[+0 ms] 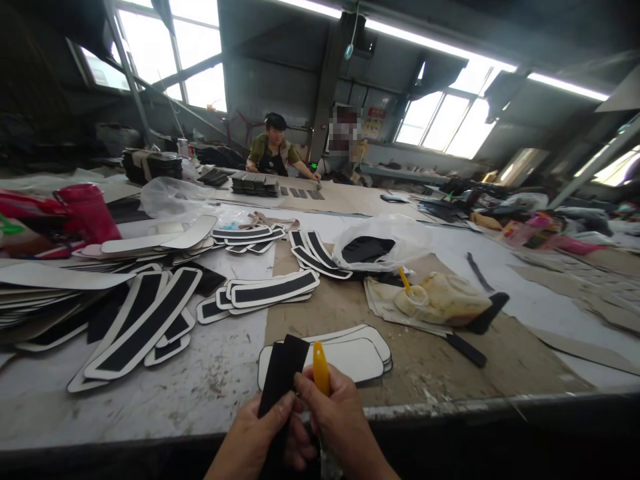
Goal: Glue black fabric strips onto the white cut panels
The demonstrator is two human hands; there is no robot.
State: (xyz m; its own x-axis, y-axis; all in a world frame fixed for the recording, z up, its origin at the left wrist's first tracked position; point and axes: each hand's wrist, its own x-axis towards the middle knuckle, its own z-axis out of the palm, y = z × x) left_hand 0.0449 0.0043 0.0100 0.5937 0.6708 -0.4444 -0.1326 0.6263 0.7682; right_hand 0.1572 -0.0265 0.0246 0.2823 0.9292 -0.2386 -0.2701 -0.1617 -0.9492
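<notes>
Black strips (283, 373), at least two and overlapping, stand at a slant over the table's front edge. My left hand (263, 430) is closed on them, thumb on the front face. Against their right edge, my right hand (333, 407) pinches with thumb and forefinger and also holds a yellow-handled tool (321, 368) upright; the tool's lower end is hidden. Just behind the hands lie white rounded panels (350, 357) with dark edges, stacked on brown paper. Farther back sit white curved pieces with black centres (275, 290).
Piles of white and black pieces (145, 320) cover the left side. To the right are a glue-stained container (450, 300), a small cup with a yellow stick (411, 300) and a black-handled tool (466, 350). A plastic bag (400, 243) lies behind. Across the table sits a person (275, 150).
</notes>
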